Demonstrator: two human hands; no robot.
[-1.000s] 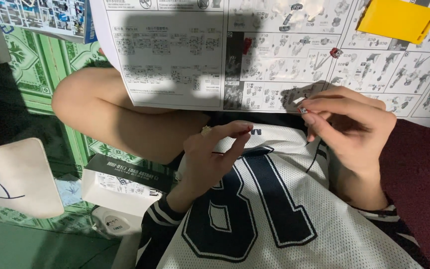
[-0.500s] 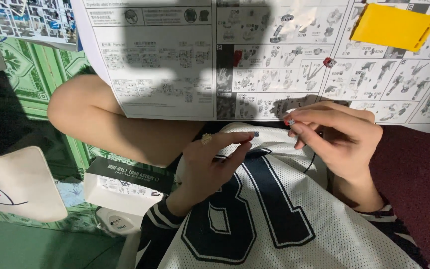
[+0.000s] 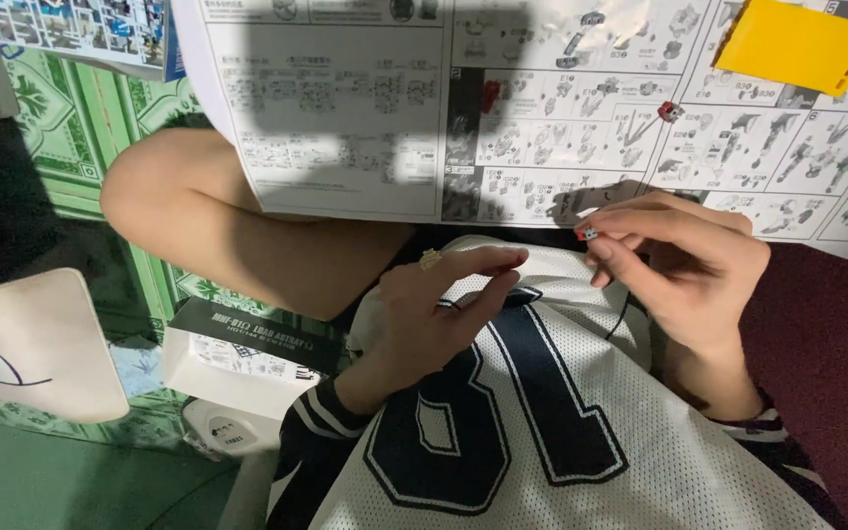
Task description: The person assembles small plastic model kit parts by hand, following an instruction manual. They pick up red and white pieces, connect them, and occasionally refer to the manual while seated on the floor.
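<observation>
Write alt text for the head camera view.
The right hand pinches a tiny red and white model part at its fingertips, while the left hand rests open on a white mesh jersey. An unfolded instruction sheet lies ahead, bearing a yellow plastic piece.

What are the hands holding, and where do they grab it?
The right hand pinches a tiny red-and-white piece by its sides at the fingertips. The left hand holds nothing visible.

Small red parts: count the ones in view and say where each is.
2. One small red part is pinched at the right hand's fingertips; another lies on the instruction sheet, left of the yellow piece. More may be hidden.
</observation>
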